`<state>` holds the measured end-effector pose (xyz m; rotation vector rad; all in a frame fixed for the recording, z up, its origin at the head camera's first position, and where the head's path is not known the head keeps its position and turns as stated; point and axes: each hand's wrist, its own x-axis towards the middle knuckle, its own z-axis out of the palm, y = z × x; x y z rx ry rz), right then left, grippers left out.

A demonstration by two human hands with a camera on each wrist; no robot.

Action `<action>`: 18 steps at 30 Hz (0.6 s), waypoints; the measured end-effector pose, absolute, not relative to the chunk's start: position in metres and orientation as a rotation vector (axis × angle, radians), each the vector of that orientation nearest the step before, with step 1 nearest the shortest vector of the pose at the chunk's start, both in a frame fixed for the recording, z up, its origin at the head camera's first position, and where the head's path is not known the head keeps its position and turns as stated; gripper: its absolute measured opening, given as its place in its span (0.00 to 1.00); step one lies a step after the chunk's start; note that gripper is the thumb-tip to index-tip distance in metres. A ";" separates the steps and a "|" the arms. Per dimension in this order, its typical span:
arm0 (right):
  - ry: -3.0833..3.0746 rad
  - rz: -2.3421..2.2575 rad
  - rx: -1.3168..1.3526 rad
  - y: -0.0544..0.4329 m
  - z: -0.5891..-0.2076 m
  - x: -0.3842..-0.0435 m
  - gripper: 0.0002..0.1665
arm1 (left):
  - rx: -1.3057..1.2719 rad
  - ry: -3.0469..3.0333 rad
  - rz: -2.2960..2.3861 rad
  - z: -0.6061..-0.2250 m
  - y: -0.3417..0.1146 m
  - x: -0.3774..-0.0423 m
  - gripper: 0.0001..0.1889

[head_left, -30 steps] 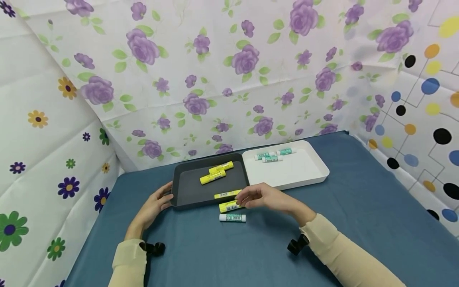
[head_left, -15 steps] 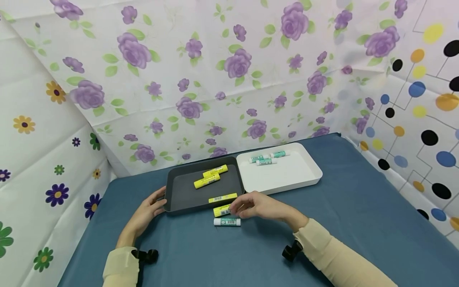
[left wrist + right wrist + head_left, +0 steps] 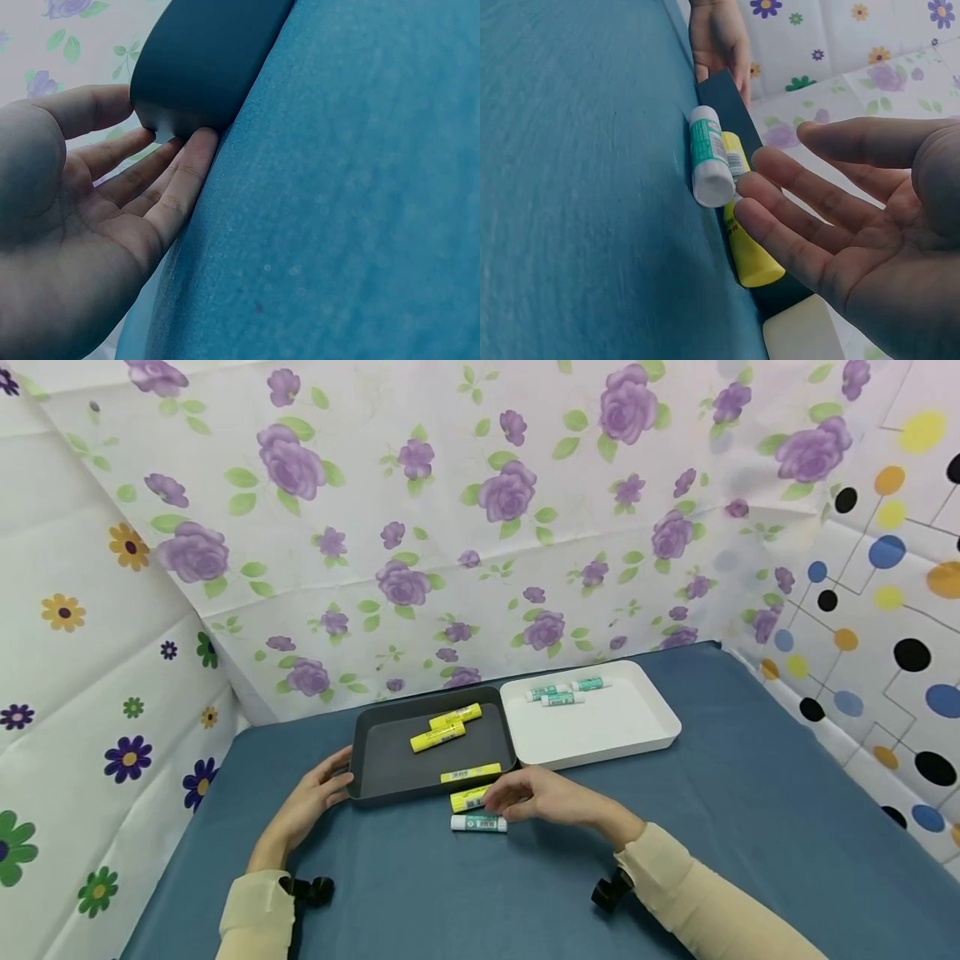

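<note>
My left hand [image 3: 307,806] touches the left end of a dark grey tray [image 3: 390,760] with its fingertips; in the left wrist view the nearly straight fingers [image 3: 176,184] meet the tray's corner. My right hand [image 3: 551,797] hovers at the tray's front right corner, relaxed and holding nothing. Just below its fingers, a yellow glue stick [image 3: 751,251] lies on the cloth along the tray's front wall. In front of that lies a white-and-green glue stick [image 3: 709,142]. Inside the dark tray are two yellow glue sticks [image 3: 438,737] towards the back and another yellow one [image 3: 470,773] by the front wall.
A white tray [image 3: 615,722] adjoins the dark one on the right, with three white-and-green glue sticks [image 3: 562,699] near its back left. Blue cloth [image 3: 420,902] covers the table. Flower-patterned sheets [image 3: 450,527] hang behind and to the left, and a dotted sheet on the right.
The view shifts slightly as the head moves. Both hands stay about where they were, and the trays and glue sticks keep their places.
</note>
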<state>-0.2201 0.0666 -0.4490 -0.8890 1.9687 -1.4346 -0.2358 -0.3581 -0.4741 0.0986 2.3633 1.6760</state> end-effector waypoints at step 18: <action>2.036 -1.399 -0.885 0.058 -0.454 -0.214 0.20 | 0.102 2.364 1.684 -0.473 -0.358 -0.237 0.37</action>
